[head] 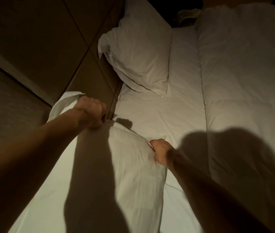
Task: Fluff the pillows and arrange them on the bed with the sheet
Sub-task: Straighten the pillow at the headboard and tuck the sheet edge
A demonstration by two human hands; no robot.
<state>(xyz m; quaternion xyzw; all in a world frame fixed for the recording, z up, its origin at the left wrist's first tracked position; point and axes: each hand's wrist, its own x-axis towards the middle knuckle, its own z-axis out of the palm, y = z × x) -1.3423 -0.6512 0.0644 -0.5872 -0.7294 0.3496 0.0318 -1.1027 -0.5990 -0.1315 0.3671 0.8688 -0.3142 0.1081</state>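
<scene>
Bed (pixel 180 108) w/ white sheet is filling the view past both fists; duvet (pixel 244 78) is lying well right of the rt hand. Far pillow (pixel 143 54) is resting beyond the fingers, against the headboard (pixel 89 61). Near pillow (pixel 113 174) is hanging under both hands, long axis running from the fists back toward the body. Lft hand (pixel 91 113) is fisted tight on its far-left corner, just beside the headboard; rt hand (pixel 161 152) is clenched on the far-right corner, closer to the body. Probably fluffing. Its likely spot, the bare sheet before the far pillow, is lying fwd of both fists, nearer the lft.
</scene>
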